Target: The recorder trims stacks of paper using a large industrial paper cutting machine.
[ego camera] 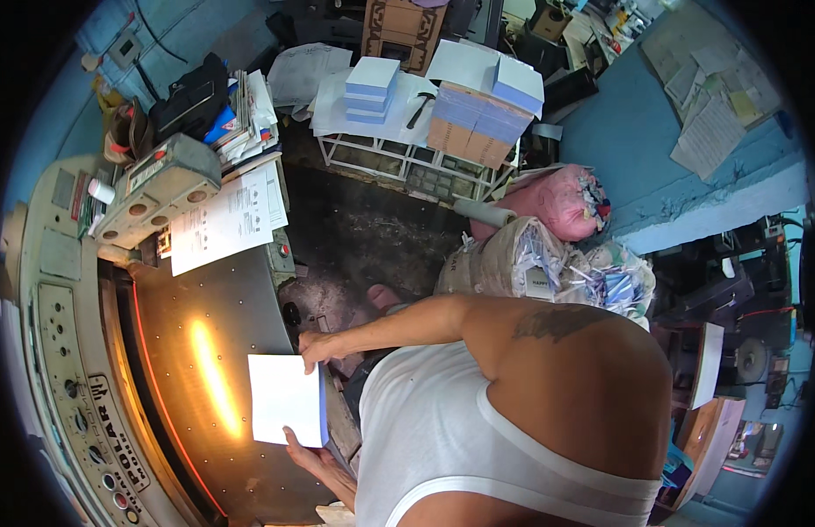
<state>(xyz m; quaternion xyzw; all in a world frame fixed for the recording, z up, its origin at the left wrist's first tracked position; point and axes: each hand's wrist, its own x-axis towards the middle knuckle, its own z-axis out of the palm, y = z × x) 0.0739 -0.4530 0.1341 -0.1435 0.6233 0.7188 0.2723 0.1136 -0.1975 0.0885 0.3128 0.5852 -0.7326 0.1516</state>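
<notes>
A squarish stack of paper [285, 398], white on top with lavender-blue edges, lies at the near edge of a paper cutter's metal table [239, 296]. My right hand [317, 348] grips its upper right corner in the picture, with a finger over the top sheet. At the lower edge my left hand [310, 456] holds it, thumb on top and the other fingers partly hidden beneath or beside it. Left of the stack, a bright lamp reflection streaks the metal.
The Polar cutter's control panel [84, 395] lines the left. Printed sheets [226, 221] overhang the table. Behind stand paper stacks [371, 89], a hammer [420, 110] and a wrapped block of paper [480, 122] on a white rack [407, 161]. Stuffed sacks [493, 263] crowd the floor.
</notes>
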